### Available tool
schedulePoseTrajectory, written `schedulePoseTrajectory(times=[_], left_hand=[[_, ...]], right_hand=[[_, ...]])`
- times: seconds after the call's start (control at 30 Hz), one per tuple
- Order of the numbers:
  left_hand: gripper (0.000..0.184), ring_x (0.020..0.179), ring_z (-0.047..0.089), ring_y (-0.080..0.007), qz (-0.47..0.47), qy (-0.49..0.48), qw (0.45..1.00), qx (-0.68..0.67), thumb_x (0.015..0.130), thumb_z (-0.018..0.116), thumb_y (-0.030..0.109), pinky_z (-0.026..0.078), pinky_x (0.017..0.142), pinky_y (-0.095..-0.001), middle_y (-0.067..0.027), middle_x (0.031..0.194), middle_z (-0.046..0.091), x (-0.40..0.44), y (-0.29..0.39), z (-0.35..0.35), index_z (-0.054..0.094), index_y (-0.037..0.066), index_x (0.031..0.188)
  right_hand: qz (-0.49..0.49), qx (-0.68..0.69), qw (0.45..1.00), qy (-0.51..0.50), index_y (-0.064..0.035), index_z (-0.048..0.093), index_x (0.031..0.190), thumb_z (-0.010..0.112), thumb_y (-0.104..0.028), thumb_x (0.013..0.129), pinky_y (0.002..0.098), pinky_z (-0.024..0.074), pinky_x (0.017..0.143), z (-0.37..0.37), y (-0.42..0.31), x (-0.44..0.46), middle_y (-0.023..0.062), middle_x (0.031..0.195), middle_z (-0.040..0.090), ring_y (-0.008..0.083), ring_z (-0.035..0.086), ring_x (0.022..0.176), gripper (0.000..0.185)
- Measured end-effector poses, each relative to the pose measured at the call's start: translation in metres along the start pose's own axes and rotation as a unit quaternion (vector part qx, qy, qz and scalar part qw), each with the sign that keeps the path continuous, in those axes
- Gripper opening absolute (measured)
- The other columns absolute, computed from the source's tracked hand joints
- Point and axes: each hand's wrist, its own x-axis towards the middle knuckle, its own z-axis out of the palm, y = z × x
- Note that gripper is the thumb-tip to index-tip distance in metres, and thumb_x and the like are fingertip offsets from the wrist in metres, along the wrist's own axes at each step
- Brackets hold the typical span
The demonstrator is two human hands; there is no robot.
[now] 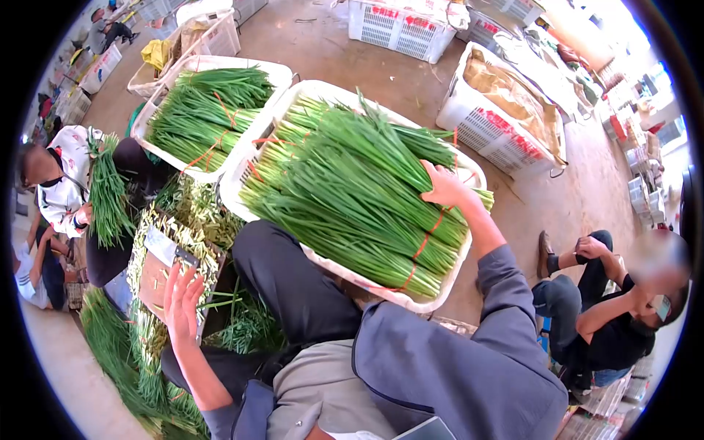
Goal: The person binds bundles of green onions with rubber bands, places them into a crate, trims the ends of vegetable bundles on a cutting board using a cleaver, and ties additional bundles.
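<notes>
My right hand (445, 185) rests on a bundle of garlic chives (352, 176) in a white plastic crate (456, 282). Its thumb and fingers are apart on the leaves. Red bands tie the chive bundles, whose pale stem ends show along the crate's sides. Over on the left, my left hand (183, 302) is raised with fingers spread, holding nothing. Near its fingertips lies a broad metal blade (160, 243) with a dark handle, on a brown board (154, 277). Cut pale stem ends (194, 233) are scattered around the board.
A second white crate (282, 73) of banded chives adjoins the first. Loose chives (110, 337) lie at lower left. A person at left holds a chive bunch (110, 191); another person (587, 308) sits at right. A paper-lined crate (499, 136) stands beyond.
</notes>
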Motion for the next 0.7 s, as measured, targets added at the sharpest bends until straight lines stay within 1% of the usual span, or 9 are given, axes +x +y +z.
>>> schedulePoseTrajectory(times=[0.07, 0.13, 0.17, 0.27, 0.3, 0.4, 0.5, 0.67, 0.7], left_hand=[[0.059, 0.12, 0.065, -0.0305, -0.01, 0.05, 0.999, -0.017, 0.102, 0.063, 0.026, 0.054, 0.1, -0.0378, -0.0207, 0.138, 0.06, -0.008, -0.008, -0.012, 0.042, 0.003, 0.153], [0.06, 0.119, 0.065, -0.0298, -0.012, 0.056, 0.998, -0.005, 0.102, 0.063, 0.026, 0.054, 0.099, -0.0377, -0.0203, 0.138, 0.06, -0.012, -0.009, -0.015, 0.042, 0.003, 0.153], [0.06, 0.118, 0.066, -0.0296, -0.015, 0.057, 0.998, 0.005, 0.102, 0.064, 0.027, 0.054, 0.1, -0.0379, -0.0205, 0.138, 0.06, -0.012, -0.01, -0.013, 0.041, 0.003, 0.153], [0.063, 0.118, 0.065, -0.0302, -0.014, 0.061, 0.998, 0.015, 0.101, 0.064, 0.028, 0.053, 0.102, -0.039, -0.0214, 0.14, 0.058, -0.009, -0.012, -0.012, 0.04, 0.003, 0.154], [0.064, 0.119, 0.065, -0.0308, 0.001, 0.061, 0.998, 0.026, 0.101, 0.064, 0.028, 0.053, 0.102, -0.0391, -0.0217, 0.141, 0.057, -0.007, -0.013, -0.011, 0.039, 0.003, 0.154], [0.065, 0.12, 0.064, -0.0319, 0.009, 0.05, 0.998, 0.046, 0.101, 0.065, 0.027, 0.054, 0.102, -0.0392, -0.0233, 0.141, 0.056, 0.009, -0.013, 0.009, 0.037, 0.003, 0.155], [0.065, 0.121, 0.064, -0.0317, 0.011, 0.011, 0.997, 0.071, 0.101, 0.066, 0.026, 0.054, 0.102, -0.0392, -0.0234, 0.14, 0.056, 0.035, -0.013, 0.026, 0.037, 0.003, 0.155], [0.066, 0.121, 0.064, -0.0315, 0.026, -0.024, 0.993, 0.109, 0.1, 0.067, 0.026, 0.052, 0.103, -0.0391, -0.023, 0.14, 0.056, 0.067, 0.005, 0.087, 0.038, 0.003, 0.154], [0.065, 0.119, 0.064, -0.0299, 0.027, -0.025, 0.992, 0.117, 0.1, 0.067, 0.025, 0.052, 0.103, -0.0381, -0.0222, 0.139, 0.058, 0.069, 0.006, 0.097, 0.038, 0.002, 0.153]], right_hand=[[-0.027, 0.023, 0.999, -0.01, -0.0087, 0.024, 0.159, 0.081, -0.048, 0.074, 0.0511, 0.0458, 0.105, -0.009, 0.012, 0.01, 0.0285, 0.125, 0.06, 0.0456, 0.056, 0.124, 0.109], [0.009, 0.102, 0.994, -0.046, -0.0013, 0.024, 0.157, 0.082, -0.053, 0.072, 0.0491, 0.0464, 0.104, -0.025, 0.006, 0.018, 0.0298, 0.117, 0.064, 0.044, 0.06, 0.121, 0.115], [0.036, 0.089, 0.995, -0.021, 0.0047, 0.032, 0.151, 0.083, -0.057, 0.07, 0.0476, 0.0474, 0.102, -0.023, -0.005, 0.021, 0.0293, 0.109, 0.067, 0.042, 0.063, 0.115, 0.114], [0.058, 0.039, 0.998, -0.007, 0.002, 0.043, 0.144, 0.082, -0.058, 0.071, 0.0485, 0.0482, 0.101, -0.015, -0.018, 0.026, 0.0272, 0.114, 0.067, 0.0404, 0.064, 0.114, 0.102], [0.066, 0.014, 0.997, 0.027, -0.0013, 0.045, 0.143, 0.082, -0.056, 0.073, 0.0487, 0.0479, 0.101, -0.024, -0.033, 0.013, 0.0267, 0.123, 0.064, 0.0406, 0.062, 0.117, 0.097], [0.056, -0.06, 0.99, 0.112, -0.0064, 0.046, 0.144, 0.078, -0.056, 0.08, 0.0493, 0.0494, 0.097, -0.017, -0.052, -0.006, 0.0216, 0.12, 0.061, 0.0386, 0.059, 0.118, 0.087], [0.047, -0.019, 0.987, 0.15, -0.0068, 0.046, 0.144, 0.075, -0.057, 0.081, 0.0492, 0.0496, 0.096, 0.0, -0.04, 0.0, 0.02, 0.115, 0.062, 0.0374, 0.059, 0.116, 0.086], [0.019, 0.005, 0.997, 0.08, -0.0067, 0.052, 0.139, 0.074, -0.067, 0.077, 0.05, 0.0508, 0.092, -0.025, -0.019, 0.02, 0.0208, 0.114, 0.066, 0.039, 0.064, 0.112, 0.089], [0.012, 0.008, 0.993, 0.113, -0.0056, 0.053, 0.138, 0.075, -0.067, 0.076, 0.0495, 0.0508, 0.091, -0.031, -0.021, 0.021, 0.0218, 0.115, 0.067, 0.0395, 0.064, 0.112, 0.09]])
